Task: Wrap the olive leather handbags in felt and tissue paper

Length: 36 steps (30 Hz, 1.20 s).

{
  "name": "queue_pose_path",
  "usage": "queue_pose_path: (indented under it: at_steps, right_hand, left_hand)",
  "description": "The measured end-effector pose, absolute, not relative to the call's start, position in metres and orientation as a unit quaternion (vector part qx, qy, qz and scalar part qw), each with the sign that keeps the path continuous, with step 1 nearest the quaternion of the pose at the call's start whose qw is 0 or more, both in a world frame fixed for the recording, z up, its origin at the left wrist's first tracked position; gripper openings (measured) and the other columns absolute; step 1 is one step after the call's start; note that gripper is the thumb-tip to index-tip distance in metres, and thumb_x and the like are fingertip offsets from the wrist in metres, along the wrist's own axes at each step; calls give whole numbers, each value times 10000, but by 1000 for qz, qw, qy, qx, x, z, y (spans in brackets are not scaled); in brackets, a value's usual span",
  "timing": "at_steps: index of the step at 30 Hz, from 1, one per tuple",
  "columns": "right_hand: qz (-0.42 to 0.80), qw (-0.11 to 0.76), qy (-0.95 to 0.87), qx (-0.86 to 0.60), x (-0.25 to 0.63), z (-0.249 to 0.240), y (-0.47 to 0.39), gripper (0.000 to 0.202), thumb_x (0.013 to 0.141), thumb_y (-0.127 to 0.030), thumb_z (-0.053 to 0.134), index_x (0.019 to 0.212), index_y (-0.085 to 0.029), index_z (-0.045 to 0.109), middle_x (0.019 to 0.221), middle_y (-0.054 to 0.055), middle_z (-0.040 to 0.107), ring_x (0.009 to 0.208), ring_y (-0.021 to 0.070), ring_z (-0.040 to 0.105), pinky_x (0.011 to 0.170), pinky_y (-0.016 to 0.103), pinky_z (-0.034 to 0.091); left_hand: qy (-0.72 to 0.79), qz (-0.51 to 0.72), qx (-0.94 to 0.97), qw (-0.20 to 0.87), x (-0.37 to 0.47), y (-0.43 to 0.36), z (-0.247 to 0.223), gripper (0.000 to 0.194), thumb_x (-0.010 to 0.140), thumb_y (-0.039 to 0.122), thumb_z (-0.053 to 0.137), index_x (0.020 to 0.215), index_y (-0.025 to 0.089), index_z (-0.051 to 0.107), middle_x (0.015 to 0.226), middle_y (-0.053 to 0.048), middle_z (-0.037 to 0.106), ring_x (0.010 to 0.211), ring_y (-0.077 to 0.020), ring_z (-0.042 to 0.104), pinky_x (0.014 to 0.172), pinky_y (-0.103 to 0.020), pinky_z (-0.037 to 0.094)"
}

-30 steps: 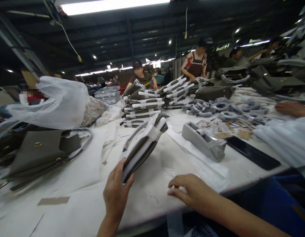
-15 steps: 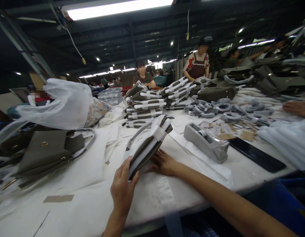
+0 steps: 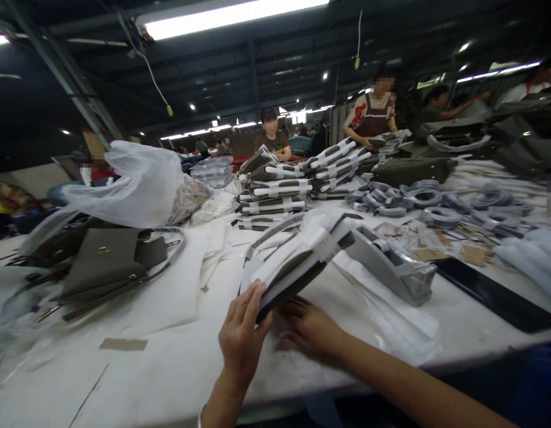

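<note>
My left hand (image 3: 243,330) grips the lower left end of a folded olive handbag (image 3: 297,270), thumb on one side and fingers on the other. White tissue and a clear tape band wrap the bag, and its grey-covered handle loops out at the back. The bag is tilted, its right end raised. Under that raised side is my right hand (image 3: 317,333), low over the table with fingers stretched out and thumb apart; the fingertips are partly hidden in the bag's shadow. Right of the bag stands a grey tape dispenser (image 3: 393,270).
Wrapped bags (image 3: 275,190) are stacked behind. An unwrapped olive handbag (image 3: 108,261) lies left, before a translucent plastic bag (image 3: 141,181). A black phone (image 3: 493,294), grey rings (image 3: 442,217) and white sheets sit right. A co-worker in an apron (image 3: 375,113) stands across the table.
The wrapped bag has tipped lower and turned rightward, its far end now reaching the tape dispenser. My right hand stays beneath it. The whole view has shifted slightly.
</note>
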State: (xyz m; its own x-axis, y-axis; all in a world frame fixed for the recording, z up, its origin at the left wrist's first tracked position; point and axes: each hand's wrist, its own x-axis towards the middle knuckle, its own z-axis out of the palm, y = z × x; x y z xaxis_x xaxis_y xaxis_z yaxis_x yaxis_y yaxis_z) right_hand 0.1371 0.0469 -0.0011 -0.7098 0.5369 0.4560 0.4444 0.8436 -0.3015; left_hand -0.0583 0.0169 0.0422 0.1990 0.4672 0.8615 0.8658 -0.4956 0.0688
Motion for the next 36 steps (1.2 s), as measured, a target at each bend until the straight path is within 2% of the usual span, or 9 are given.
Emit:
queue_pose_path:
  at_steps: [3, 6, 11, 15, 18, 21, 25, 31, 36]
  right_hand:
    - [42, 339, -927, -157, 143, 6, 28, 301, 999, -390, 497, 1082, -160, 673, 1039, 123, 733, 1021, 223, 670, 963, 382, 522]
    - [46, 358, -927, -100, 160, 26, 6, 277, 1012, -362, 474, 1035, -156, 657, 931, 99, 733, 884, 184, 684, 799, 298, 557]
    - [83, 419, -879, -210, 179, 69, 32, 195, 993, -252, 492, 1033, -183, 669, 1011, 79, 733, 964, 178, 678, 880, 290, 526]
    - [185, 287, -819, -460, 168, 80, 101, 259, 975, -319, 498, 1097, -190, 686, 1160, 93, 711, 1107, 231, 637, 993, 344, 461]
    - [231, 189, -811, -503, 147, 78, 149, 235, 888, -366, 628, 912, -161, 739, 968, 108, 756, 958, 270, 681, 877, 345, 502]
    - [284, 101, -789, -536, 122, 70, 182, 356, 863, -476, 676, 725, -148, 700, 769, 74, 727, 789, 218, 681, 774, 330, 524]
    - [348, 54, -737, -578, 95, 57, 202, 341, 944, -472, 604, 911, -138, 664, 869, 28, 687, 757, 149, 655, 736, 335, 557]
    - [440, 148, -675, -573, 87, 49, 203, 237, 963, -351, 609, 1040, -130, 642, 985, 42, 671, 824, 156, 660, 733, 328, 576]
    - [520, 255, -653, -489, 95, 74, 188, 185, 948, -288, 619, 1001, -117, 668, 990, 69, 722, 869, 146, 692, 785, 287, 556]
  left_hand:
    - [-427, -412, -771, 230, -51, 8, 32, 487, 905, 133, 630, 1380, 171, 527, 1306, -97, 657, 1189, -217, 608, 1002, -343, 509]
    - [-411, -383, -792, 237, -45, -3, 17, 406, 935, 147, 585, 1340, 172, 570, 1297, -86, 668, 1164, -224, 625, 1002, -378, 519]
    - [-385, -373, -807, 249, -38, -16, 4, 345, 949, 160, 571, 1285, 222, 621, 1268, -40, 692, 1110, -207, 661, 996, -403, 535]
    - [-369, -379, -809, 257, -37, -18, 7, 298, 959, 157, 550, 1227, 224, 661, 1227, -28, 714, 1071, -183, 683, 988, -371, 548]
    - [-359, -386, -810, 258, -38, -19, 7, 283, 964, 166, 544, 1209, 224, 674, 1214, -23, 720, 1070, -176, 684, 1006, -362, 540]
    - [-346, -398, -811, 253, -39, -22, 4, 285, 966, 173, 541, 1206, 241, 679, 1211, -6, 721, 1081, -166, 679, 1036, -358, 518]
    - [-343, -402, -812, 249, -40, -27, 1, 296, 983, 188, 505, 1213, 253, 678, 1211, 3, 721, 1091, -156, 674, 1056, -347, 501]
    - [-346, -380, -818, 260, -41, -28, 2, 312, 1001, 198, 464, 1223, 253, 675, 1208, 9, 722, 1076, -148, 679, 1058, -337, 498]
    - [-357, -382, -818, 242, -41, -28, 1, 322, 1000, 195, 455, 1235, 250, 668, 1231, 0, 712, 1107, -153, 666, 1075, -343, 484]
